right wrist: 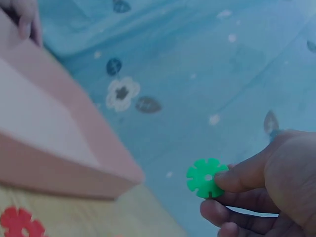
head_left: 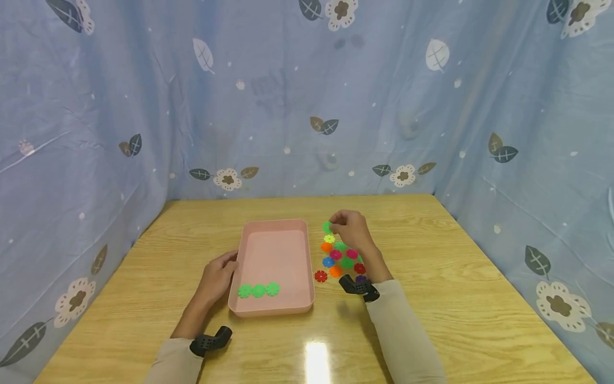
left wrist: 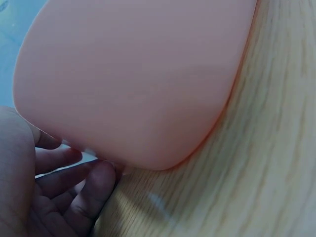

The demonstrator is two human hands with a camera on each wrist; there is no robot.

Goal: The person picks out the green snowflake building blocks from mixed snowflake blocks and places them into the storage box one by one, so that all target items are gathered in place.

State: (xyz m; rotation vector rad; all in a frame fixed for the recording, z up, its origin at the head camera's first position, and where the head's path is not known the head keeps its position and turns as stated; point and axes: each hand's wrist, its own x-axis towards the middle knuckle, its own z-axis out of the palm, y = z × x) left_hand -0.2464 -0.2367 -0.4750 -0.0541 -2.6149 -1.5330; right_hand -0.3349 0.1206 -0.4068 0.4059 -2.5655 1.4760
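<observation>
My right hand (head_left: pixel 352 229) pinches a green snowflake-shaped plastic disc (right wrist: pixel 202 177) between thumb and fingers, above the far end of a cluster of similar discs. At the left side of a shallow pink tray (head_left: pixel 310 266), my left hand (head_left: pixel 216 277) holds the tray's edge with bent fingers. Its fingers (left wrist: pixel 59 160) show against the tray's outer wall in the left wrist view. Within the tray, a row of three green discs (head_left: pixel 259 290) lies along the near end. A red disc (right wrist: pixel 19 222) lies beside the tray in the right wrist view.
Right of the tray, several loose discs lie on the wooden table (head_left: pixel 455 298): a yellow disc (head_left: pixel 329 239), a blue disc (head_left: pixel 328 262), an orange disc (head_left: pixel 336 271) and others in green, pink, red and purple. A blue patterned curtain (head_left: pixel 288 106) hangs around the table.
</observation>
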